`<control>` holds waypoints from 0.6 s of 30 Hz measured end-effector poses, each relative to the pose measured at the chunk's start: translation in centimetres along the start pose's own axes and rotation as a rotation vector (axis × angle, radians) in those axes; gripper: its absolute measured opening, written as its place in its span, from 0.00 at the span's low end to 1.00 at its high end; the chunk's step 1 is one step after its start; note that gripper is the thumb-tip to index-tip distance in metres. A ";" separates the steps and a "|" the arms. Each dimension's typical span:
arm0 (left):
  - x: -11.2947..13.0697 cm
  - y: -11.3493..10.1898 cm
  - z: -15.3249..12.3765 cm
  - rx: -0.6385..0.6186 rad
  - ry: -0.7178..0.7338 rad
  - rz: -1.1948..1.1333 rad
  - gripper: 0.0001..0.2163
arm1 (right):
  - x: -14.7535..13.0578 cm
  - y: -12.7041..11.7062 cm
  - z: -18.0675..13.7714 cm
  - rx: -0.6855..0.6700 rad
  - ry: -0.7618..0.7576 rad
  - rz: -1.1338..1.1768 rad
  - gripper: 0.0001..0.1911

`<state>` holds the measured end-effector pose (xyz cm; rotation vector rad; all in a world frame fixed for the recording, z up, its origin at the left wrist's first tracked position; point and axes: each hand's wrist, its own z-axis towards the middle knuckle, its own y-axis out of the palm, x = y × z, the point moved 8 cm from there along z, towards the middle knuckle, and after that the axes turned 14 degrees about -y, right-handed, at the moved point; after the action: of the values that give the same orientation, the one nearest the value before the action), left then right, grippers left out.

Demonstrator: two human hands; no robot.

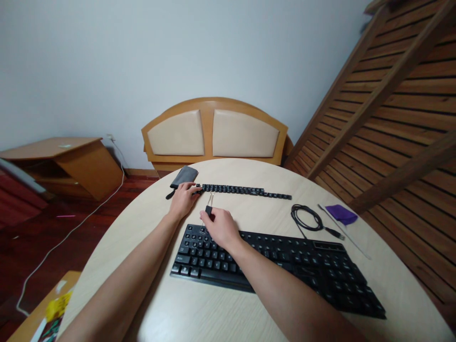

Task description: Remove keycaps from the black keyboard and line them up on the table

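A black keyboard (221,280) lies across the table in front of me, several of its upper keys showing without caps. My right hand (221,227) grips a keycap puller (208,209) by its black middle, with wire loops at both ends. Its lower wire reaches down to the keyboard's upper left corner. Beyond the keyboard, a row of black keycaps (231,189) stretches sideways. At the left end of that row, my left hand (184,198) has its thumb and bent fingers around a small black keycap (198,188).
A dark grey pouch (184,176) lies behind my left hand. To the right are a coiled black USB cable (307,217), a thin stick (344,231) and a purple cloth (341,214). The round table's edge (228,159) curves before a wooden headboard (209,133).
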<state>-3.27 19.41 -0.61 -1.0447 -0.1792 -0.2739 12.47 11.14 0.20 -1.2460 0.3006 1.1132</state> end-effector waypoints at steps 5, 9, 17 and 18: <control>0.3 -1.0 -0.4 0.017 -0.021 -0.069 0.11 | 0.0 -0.1 0.1 0.003 -0.004 0.002 0.18; 0.8 -2.2 -1.2 -0.056 -0.060 -0.203 0.12 | -0.2 0.1 0.3 -0.021 -0.039 0.068 0.21; 2.7 -2.7 -4.1 -0.825 -0.103 -0.384 0.16 | -1.3 0.1 0.1 -0.058 -0.135 0.068 0.24; 2.8 -2.9 -4.6 -0.904 -0.106 -0.363 0.16 | -1.4 0.2 0.1 -0.067 -0.135 0.069 0.24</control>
<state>-1.39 13.69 0.32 -1.9269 -0.3578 -0.6625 11.63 10.46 1.13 -1.2202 0.2072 1.2692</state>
